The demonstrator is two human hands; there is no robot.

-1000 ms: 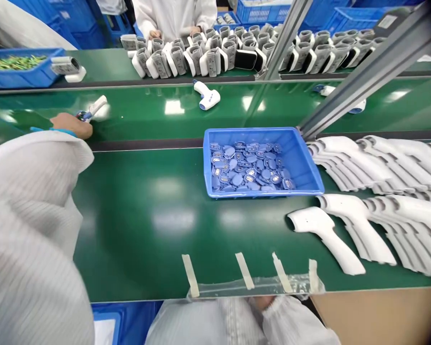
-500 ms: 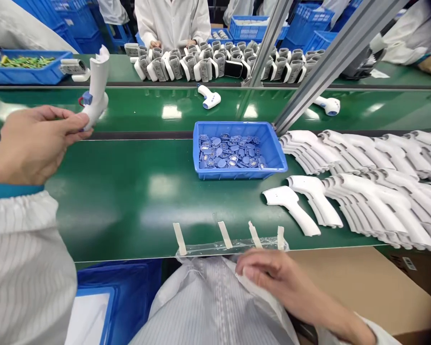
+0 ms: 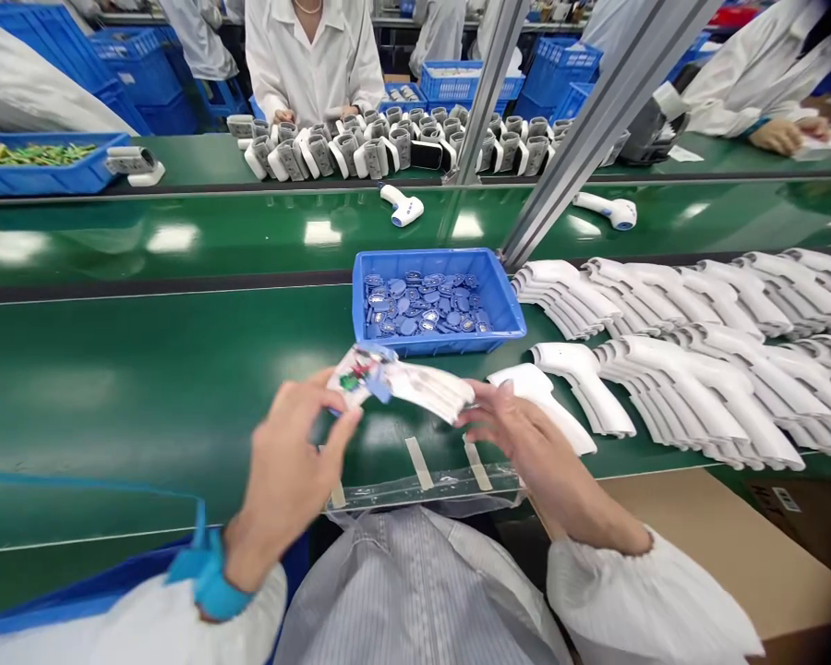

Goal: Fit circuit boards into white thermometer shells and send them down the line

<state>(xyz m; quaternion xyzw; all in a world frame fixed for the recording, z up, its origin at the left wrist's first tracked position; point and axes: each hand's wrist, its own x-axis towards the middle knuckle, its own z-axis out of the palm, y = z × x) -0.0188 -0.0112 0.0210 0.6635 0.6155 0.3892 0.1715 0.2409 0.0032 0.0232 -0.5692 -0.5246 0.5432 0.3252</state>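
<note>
Both of my hands hold a white thermometer housing (image 3: 426, 386) over the front of the bench, its open inner side up. Small red, green and blue parts show inside its left end. My left hand (image 3: 292, 453) pinches that end between thumb and fingers. At the right end, the fingers of my right hand (image 3: 523, 434) close on the handle tip; motion blurs them slightly. Just behind is a blue bin (image 3: 509, 319) of small blue oval pieces (image 3: 422, 305). A single white shell (image 3: 550, 402) lies partly hidden beyond my right hand.
Stacked white shells (image 3: 699, 369) cover the right side of the green bench (image 3: 111, 397). A metal post (image 3: 574, 120) slants up behind the bin. Two assembled thermometers (image 3: 403, 205) lie on the belt. Across it, a co-worker (image 3: 315, 65) stands behind rows of grey-and-white devices (image 3: 360, 148).
My left hand has brought the housing from the far left to the middle, turning it from upright to lying sideways. My right hand has risen from my lap to its handle end.
</note>
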